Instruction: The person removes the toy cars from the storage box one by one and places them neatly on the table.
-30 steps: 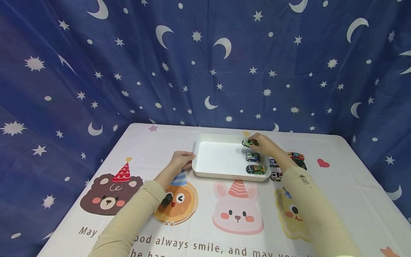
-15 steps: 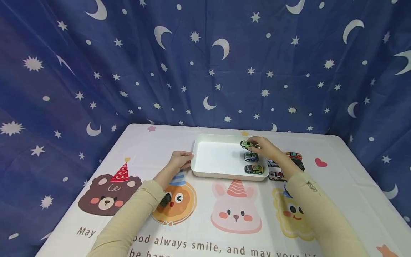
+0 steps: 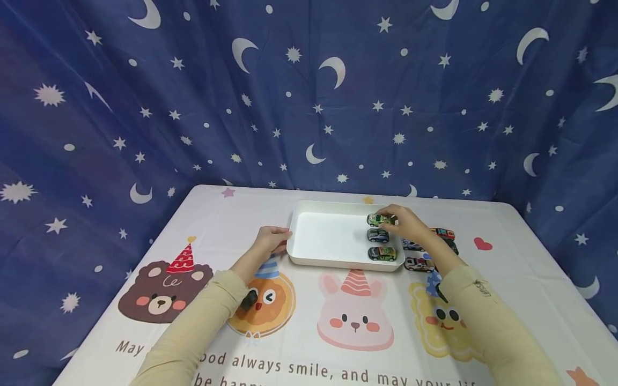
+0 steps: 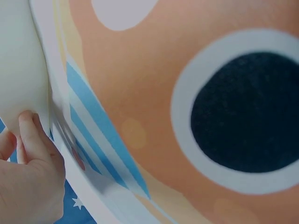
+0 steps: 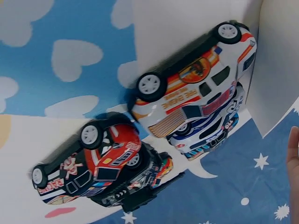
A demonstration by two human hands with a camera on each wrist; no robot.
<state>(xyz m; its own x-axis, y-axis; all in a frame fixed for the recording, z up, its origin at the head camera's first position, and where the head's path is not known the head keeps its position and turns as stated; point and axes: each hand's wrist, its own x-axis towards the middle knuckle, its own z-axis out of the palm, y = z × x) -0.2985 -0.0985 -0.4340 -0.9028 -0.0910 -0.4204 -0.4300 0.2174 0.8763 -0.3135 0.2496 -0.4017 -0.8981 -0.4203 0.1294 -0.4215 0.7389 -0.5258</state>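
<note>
A white tray [image 3: 328, 236] lies on the table, and my left hand [image 3: 270, 240] holds its left rim. The left wrist view shows fingers and thumb pinching the tray wall [image 4: 23, 74]. Over the tray's right end, my right hand [image 3: 405, 224] grips a green toy car [image 3: 379, 220] at its right side. Below that car, a blue-grey toy car [image 3: 378, 236] and a dark green and orange toy car [image 3: 382, 254] stand in the tray, forming a column with it. Only a fingertip [image 5: 293, 154] of the right hand shows in the right wrist view.
Right of the tray stand a white toy car [image 5: 196, 88], a blue and white one [image 5: 210, 130], a red and black one [image 5: 93, 163] and a black one [image 5: 135, 184]. The printed tablecloth [image 3: 357, 321] reaches a blue star-patterned curtain [image 3: 270, 107] behind.
My right hand has brought the green car slightly right and toward me, closer in line with the other two in the tray. My left hand stays on the rim.
</note>
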